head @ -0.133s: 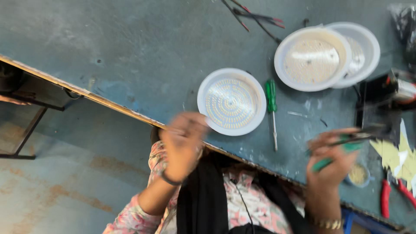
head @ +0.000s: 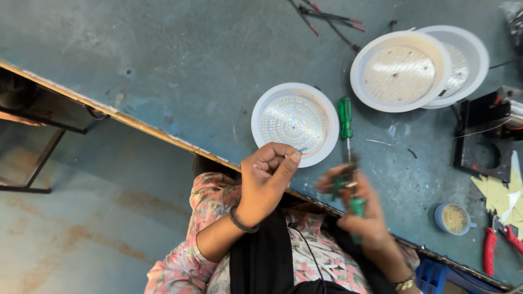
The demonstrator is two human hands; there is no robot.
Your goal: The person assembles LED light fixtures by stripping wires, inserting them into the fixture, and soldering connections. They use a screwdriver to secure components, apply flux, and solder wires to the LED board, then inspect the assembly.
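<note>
So the blue-green table (head: 163, 65) is taking up most of the view, with two stacked round light panels (head: 400, 71) sitting at the far right and a single round light panel (head: 294, 122) lying nearer the edge. The left hand (head: 267, 182) is hovering right over that panel's rim, fingers pinching something tiny, can't tell what. The right hand (head: 357, 209) is blurring, wrapping closed around a green-handled tool (head: 357, 207). Another green screwdriver (head: 345, 122) is lying just beside the panel.

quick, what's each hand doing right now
Left hand: closed, pinching something small; what it is cannot be told.
Right hand: closed on a green-handled tool, blurred.
</note>
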